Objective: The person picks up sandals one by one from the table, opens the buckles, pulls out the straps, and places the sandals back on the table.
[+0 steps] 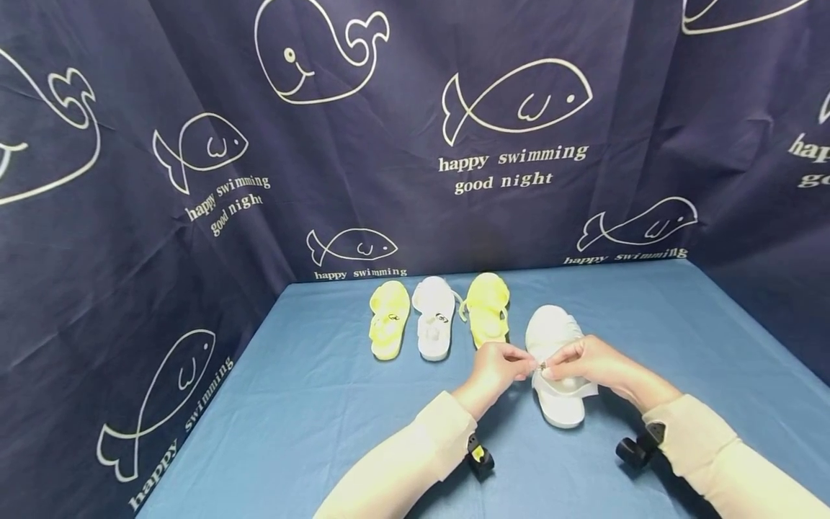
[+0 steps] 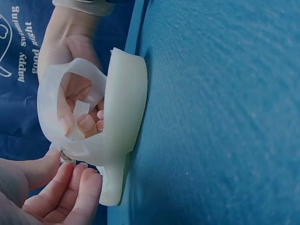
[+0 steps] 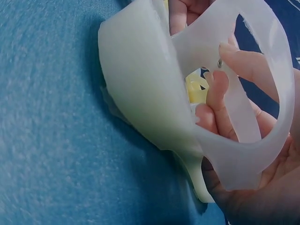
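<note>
A white translucent plastic sandal stands sole down on the blue table, right of the middle in the head view. At its left side my left hand pinches a small metal buckle between thumb and fingertips, as the left wrist view shows. My right hand reaches across the sandal from the other side. Its thumb and fingers pinch the sandal's loose ankle strap, threading through the opening above the sole. A tiny metal stud shows on the strap between the right fingertips.
Left of the held sandal stand a yellow sandal, a white sandal and another yellow sandal in a row. The blue table meets a dark blue printed curtain at the back and sides.
</note>
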Demonstrator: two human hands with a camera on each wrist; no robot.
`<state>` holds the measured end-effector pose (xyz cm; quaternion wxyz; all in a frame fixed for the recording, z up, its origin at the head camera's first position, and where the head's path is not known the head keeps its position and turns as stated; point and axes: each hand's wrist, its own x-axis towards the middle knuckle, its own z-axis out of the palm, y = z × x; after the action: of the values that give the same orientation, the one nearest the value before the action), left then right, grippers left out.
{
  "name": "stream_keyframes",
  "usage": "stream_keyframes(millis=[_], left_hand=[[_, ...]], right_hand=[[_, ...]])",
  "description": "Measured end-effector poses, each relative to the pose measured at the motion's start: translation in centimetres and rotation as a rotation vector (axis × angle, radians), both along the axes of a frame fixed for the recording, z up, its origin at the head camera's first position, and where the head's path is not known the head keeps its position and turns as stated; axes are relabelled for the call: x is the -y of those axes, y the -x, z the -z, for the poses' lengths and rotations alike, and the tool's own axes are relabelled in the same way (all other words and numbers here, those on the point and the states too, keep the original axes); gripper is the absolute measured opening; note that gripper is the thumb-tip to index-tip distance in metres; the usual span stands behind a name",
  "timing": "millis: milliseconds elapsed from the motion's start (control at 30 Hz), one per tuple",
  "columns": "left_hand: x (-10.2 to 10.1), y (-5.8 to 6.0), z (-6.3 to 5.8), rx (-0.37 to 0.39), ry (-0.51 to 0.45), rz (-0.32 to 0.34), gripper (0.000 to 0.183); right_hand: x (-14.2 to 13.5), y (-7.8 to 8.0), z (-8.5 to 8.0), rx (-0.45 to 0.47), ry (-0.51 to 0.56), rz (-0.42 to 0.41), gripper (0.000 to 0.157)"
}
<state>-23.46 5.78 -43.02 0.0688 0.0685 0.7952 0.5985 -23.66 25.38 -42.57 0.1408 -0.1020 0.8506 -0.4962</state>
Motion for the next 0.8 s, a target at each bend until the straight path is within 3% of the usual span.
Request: stream_keyframes(millis=[367, 533, 800], left_hand=[[-0.7, 0.42, 0.28, -0.046, -0.001, 0.014, 0.006], [-0.62, 0.66, 0.14, -0.114, 0.072, 0.063, 0.007], [-0.65, 0.7, -0.44, -0.143, 0.203, 0.1, 0.007]], right_hand=[[-0.16, 0.12, -0.07, -0.011, -0.02, -0.011, 0.03], [-0.13, 0.21, 0.04, -0.012, -0.013, -0.01, 0.028], [0.04, 0.32, 0.13, -0.011, -0.011, -0.005, 0.026]])
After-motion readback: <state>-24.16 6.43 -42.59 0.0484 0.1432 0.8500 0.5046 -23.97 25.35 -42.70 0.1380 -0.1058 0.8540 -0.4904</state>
